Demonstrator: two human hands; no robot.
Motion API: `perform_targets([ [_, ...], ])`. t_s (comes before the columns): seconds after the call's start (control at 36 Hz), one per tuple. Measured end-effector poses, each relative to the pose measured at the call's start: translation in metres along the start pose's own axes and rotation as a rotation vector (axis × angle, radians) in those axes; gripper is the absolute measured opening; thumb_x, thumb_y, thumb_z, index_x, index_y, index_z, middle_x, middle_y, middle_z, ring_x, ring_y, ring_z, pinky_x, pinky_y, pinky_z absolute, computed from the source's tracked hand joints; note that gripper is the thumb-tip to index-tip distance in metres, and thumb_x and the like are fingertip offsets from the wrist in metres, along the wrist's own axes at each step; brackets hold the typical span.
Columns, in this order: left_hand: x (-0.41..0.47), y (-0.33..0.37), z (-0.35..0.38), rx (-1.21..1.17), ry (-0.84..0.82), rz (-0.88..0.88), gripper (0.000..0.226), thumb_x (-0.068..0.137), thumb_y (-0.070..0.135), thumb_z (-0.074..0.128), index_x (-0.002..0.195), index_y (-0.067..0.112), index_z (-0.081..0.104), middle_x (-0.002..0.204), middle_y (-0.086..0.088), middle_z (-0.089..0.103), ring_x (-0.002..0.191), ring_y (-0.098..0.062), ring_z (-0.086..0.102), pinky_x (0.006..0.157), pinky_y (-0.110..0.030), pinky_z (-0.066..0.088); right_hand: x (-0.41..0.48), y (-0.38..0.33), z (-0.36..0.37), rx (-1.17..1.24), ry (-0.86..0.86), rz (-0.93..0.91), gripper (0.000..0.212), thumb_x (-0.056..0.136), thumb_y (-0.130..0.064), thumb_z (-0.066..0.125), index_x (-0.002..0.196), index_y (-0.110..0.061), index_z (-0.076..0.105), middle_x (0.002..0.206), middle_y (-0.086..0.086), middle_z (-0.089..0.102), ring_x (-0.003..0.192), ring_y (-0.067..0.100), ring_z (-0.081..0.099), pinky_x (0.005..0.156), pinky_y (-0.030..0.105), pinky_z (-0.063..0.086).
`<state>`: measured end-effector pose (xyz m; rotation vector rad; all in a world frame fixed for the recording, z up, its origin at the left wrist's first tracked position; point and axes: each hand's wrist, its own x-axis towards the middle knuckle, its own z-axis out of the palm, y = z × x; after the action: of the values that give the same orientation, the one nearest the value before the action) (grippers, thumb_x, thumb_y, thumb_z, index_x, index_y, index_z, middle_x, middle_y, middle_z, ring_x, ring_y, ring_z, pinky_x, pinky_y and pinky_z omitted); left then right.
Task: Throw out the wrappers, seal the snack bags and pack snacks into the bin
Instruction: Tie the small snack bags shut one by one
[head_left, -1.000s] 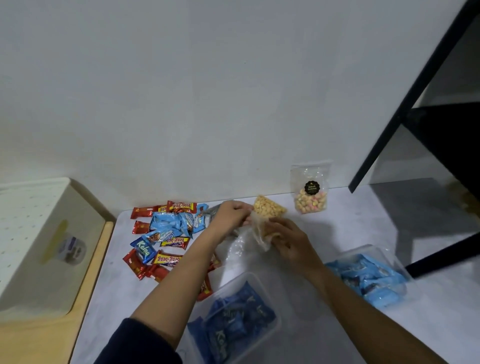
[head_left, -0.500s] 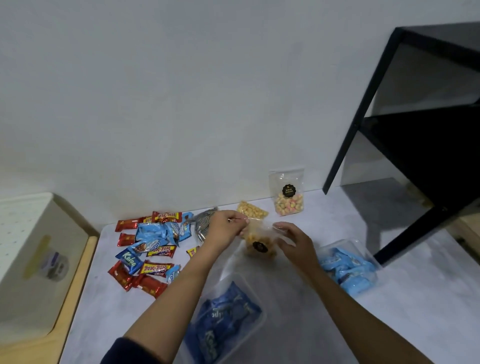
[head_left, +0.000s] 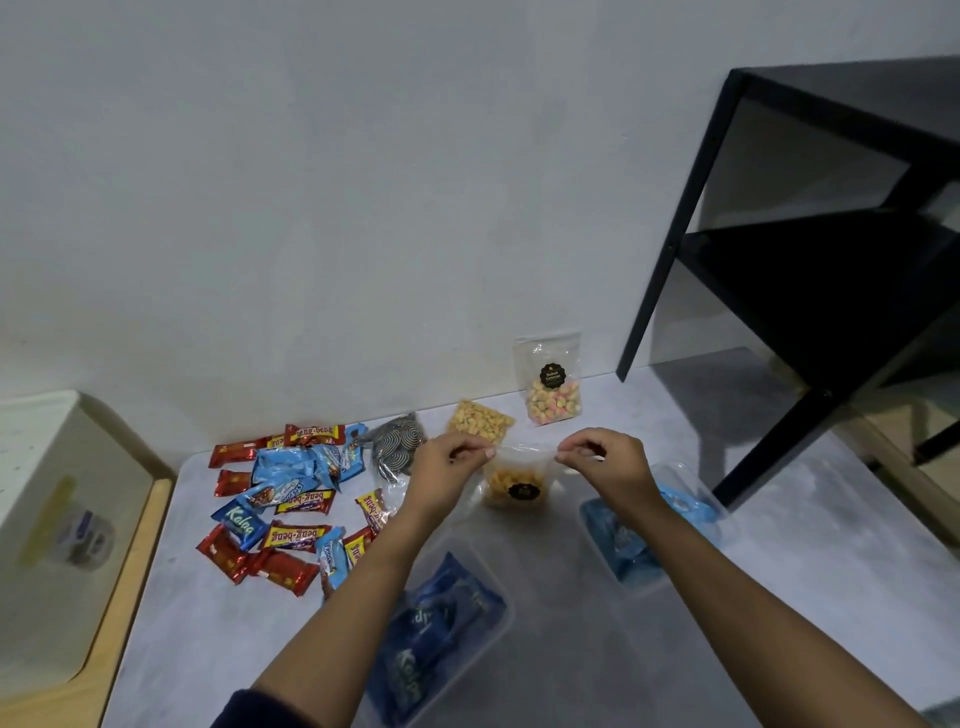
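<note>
Pale grey wall (head_left: 363, 208) backs a mottled grey table (head_left: 779, 597), with a black shelf frame (head_left: 670, 249) standing at the far right and a white bin (head_left: 31, 467) at the left edge. A clear snack bag (head_left: 517, 480) of orange-yellow pieces with a dark round label sits in the middle of the table, between the two hands. Whether its bottom rests on the surface or hangs just above it I cannot tell.

The step in hand looks like sealing that bag, and the risk lies in the mouth. If the two sides of the strip are not lined up before pressing, a gap would be left and the bag would not hold shut. The film is thin and slack, so a slipping pinch could let it tip and spill pieces onto the table. Pulling the corners apart too hard could also stretch or tear the top.

The left hand (head_left: 447, 462) pinches the bag's top left corner between thumb and forefinger, the other fingers curled in. The right hand (head_left: 602, 460) does the same at the top right corner. Both forearms reach in from the near edge, the wrists level, the top edge drawn taut between them.

Just beyond lie a peanut bag (head_left: 480, 421) and a dark spiral-patterned bag (head_left: 397, 444). A pastel biscuit bag (head_left: 553, 382) leans on the wall. A pile of wrapped bars (head_left: 280, 499) spreads to the left, and two clear tubs, near (head_left: 506, 597) and right (head_left: 675, 470), hold blue packets.
</note>
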<state>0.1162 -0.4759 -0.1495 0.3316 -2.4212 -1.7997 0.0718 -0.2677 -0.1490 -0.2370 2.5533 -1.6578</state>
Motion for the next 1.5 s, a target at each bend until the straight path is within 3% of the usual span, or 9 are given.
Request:
perform_targets([
  [0.08, 0.0, 0.001, 0.001, -0.074, 0.052, -0.03, 0.009, 0.074, 0.004, 0.074, 0.079, 0.012, 0.073, 0.073, -0.005, 0.069, 0.068, -0.009, 0.062, 0.074, -0.026, 0.053, 0.002, -0.004, -0.002, -0.028, 0.003, 0.018, 0.009, 0.075, -0.005, 0.074, 0.083, -0.007, 0.072, 0.075, 0.001, 0.067, 0.072, 0.014, 0.061, 0.068, 0.014, 0.05],
  [0.14, 0.0, 0.002, 0.002, -0.079, 0.049, -0.014, 0.008, 0.075, 0.004, 0.073, 0.081, 0.009, 0.073, 0.076, -0.008, 0.069, 0.068, -0.007, 0.063, 0.07, -0.019, 0.053, 0.003, -0.007, -0.004, -0.052, -0.003, 0.022, 0.01, 0.075, -0.005, 0.074, 0.084, -0.008, 0.071, 0.08, 0.004, 0.068, 0.075, 0.014, 0.062, 0.066, 0.007, 0.048],
  [0.5, 0.003, -0.004, 0.012, 0.127, 0.008, 0.056, 0.007, 0.087, 0.009, 0.059, 0.09, 0.008, 0.066, 0.089, -0.009, 0.066, 0.081, -0.014, 0.057, 0.063, -0.004, 0.041, 0.002, -0.017, -0.006, -0.288, -0.152, 0.028, 0.006, 0.085, -0.006, 0.062, 0.081, -0.01, 0.063, 0.088, 0.005, 0.059, 0.083, 0.017, 0.054, 0.069, 0.02, 0.039],
  [0.64, 0.001, -0.004, 0.015, 0.221, -0.014, 0.057, 0.013, 0.093, 0.014, 0.051, 0.095, 0.006, 0.061, 0.092, -0.01, 0.062, 0.085, -0.02, 0.056, 0.066, -0.014, 0.039, 0.002, -0.019, -0.006, -0.274, -0.161, 0.04, 0.015, 0.085, -0.005, 0.062, 0.074, -0.016, 0.059, 0.085, 0.001, 0.06, 0.079, 0.013, 0.053, 0.066, 0.011, 0.039],
  [0.78, -0.002, -0.004, 0.016, 0.263, -0.036, 0.065, 0.015, 0.094, 0.012, 0.047, 0.087, 0.005, 0.058, 0.08, -0.005, 0.056, 0.073, -0.015, 0.049, 0.057, -0.008, 0.033, 0.0, -0.023, -0.007, -0.261, -0.174, 0.036, 0.019, 0.083, 0.001, 0.057, 0.073, -0.015, 0.06, 0.071, -0.009, 0.058, 0.065, 0.002, 0.052, 0.058, 0.005, 0.041],
  [0.89, -0.004, -0.005, 0.013, 0.266, -0.046, 0.051, 0.016, 0.093, 0.006, 0.046, 0.079, 0.011, 0.052, 0.066, 0.009, 0.045, 0.061, -0.002, 0.039, 0.051, -0.005, 0.031, 0.0, -0.025, -0.007, -0.341, -0.261, 0.045, 0.019, 0.083, -0.007, 0.056, 0.074, -0.021, 0.063, 0.072, -0.013, 0.061, 0.07, 0.002, 0.056, 0.068, 0.019, 0.046],
  [1.03, 0.0, -0.008, 0.009, 0.168, -0.063, -0.032, 0.012, 0.094, 0.012, 0.049, 0.084, 0.011, 0.056, 0.066, 0.008, 0.045, 0.06, -0.005, 0.04, 0.054, -0.021, 0.032, 0.001, -0.026, -0.005, -0.398, -0.303, 0.078, 0.006, 0.08, -0.023, 0.066, 0.075, -0.025, 0.063, 0.077, -0.011, 0.061, 0.079, 0.011, 0.058, 0.071, 0.029, 0.046],
  [1.28, 0.002, -0.005, 0.009, 0.11, -0.105, -0.048, 0.012, 0.09, 0.012, 0.054, 0.094, 0.006, 0.064, 0.083, -0.003, 0.058, 0.074, -0.012, 0.049, 0.058, -0.007, 0.038, 0.001, -0.027, 0.007, -0.412, -0.281, 0.084, 0.008, 0.082, -0.015, 0.057, 0.076, -0.014, 0.062, 0.085, -0.001, 0.062, 0.084, 0.021, 0.058, 0.069, 0.03, 0.042],
  [1.5, -0.003, -0.001, 0.009, 0.18, -0.133, 0.001, 0.011, 0.089, 0.015, 0.058, 0.083, 0.006, 0.059, 0.07, 0.0, 0.049, 0.061, -0.008, 0.04, 0.052, -0.011, 0.032, 0.0, -0.031, 0.01, -0.398, -0.335, 0.107, 0.008, 0.077, -0.026, 0.066, 0.071, -0.026, 0.061, 0.079, -0.008, 0.062, 0.08, 0.015, 0.059, 0.072, 0.031, 0.047],
])
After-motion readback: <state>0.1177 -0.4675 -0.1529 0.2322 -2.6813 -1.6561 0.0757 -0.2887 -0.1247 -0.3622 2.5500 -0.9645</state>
